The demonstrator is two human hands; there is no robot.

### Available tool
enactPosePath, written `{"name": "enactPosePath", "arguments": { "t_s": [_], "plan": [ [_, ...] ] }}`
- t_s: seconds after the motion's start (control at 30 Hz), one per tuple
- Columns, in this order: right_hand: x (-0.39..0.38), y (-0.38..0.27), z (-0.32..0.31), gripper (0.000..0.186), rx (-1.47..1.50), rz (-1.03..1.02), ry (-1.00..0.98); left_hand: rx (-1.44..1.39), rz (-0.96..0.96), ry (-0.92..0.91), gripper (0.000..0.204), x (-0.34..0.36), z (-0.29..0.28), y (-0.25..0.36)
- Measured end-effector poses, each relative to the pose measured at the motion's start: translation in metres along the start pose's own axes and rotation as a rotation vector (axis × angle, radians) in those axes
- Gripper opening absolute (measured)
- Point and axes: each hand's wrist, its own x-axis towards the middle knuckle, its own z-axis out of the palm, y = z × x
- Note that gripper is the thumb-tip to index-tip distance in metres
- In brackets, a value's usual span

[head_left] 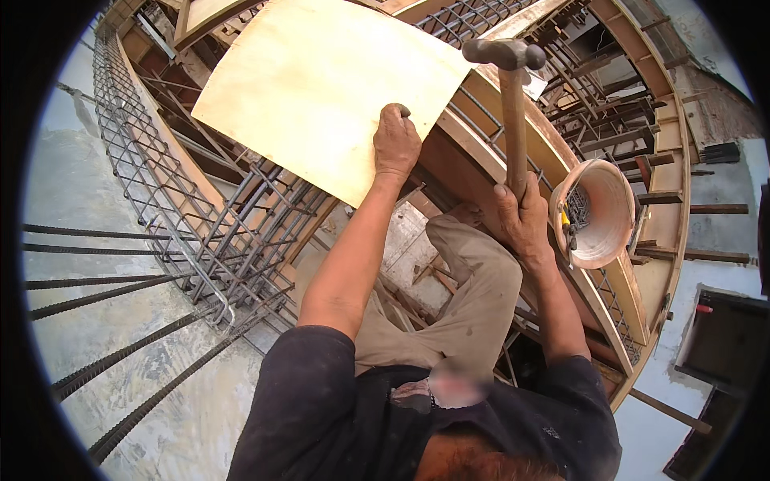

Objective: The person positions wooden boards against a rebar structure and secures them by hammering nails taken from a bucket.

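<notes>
My right hand grips the wooden handle of a hammer, held with its dark metal head up. A pale plywood sheet lies across the formwork in front of me. On its near right part rests my left hand, closed with the fingers curled. Something dark shows at its fingertips; whether it is a small held thing or a fingertip I cannot tell. Beside my right hand stands a worn, pinkish bucket. Inside the bucket are loose nails and a tool with a yellow part.
A rebar cage curves along the left, with several bars reaching out over grey concrete. Curved timber formwork runs along the right. Below my bent legs are gaps between boards. A dark opening lies at the far right.
</notes>
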Motion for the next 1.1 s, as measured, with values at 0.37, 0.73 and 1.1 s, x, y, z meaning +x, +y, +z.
{"name": "enactPosePath", "arguments": {
  "t_s": [0.37, 0.73, 1.1],
  "plan": [
    [-0.005, 0.043, 0.03, 0.04, -0.167, 0.057, 0.031, -0.024, 0.007, 0.006, 0.015, 0.006, 0.003, 0.007],
    [0.051, 0.111, 0.02, 0.045, -0.186, 0.323, 0.39, -0.059, -0.034, -0.018, 0.019, 0.018, 0.007, 0.01],
    [0.047, 0.153, 0.033, 0.045, -0.664, 0.461, 0.297, -0.4, -0.208, -0.163, 0.022, 0.016, -0.006, 0.013]
  ]
}}
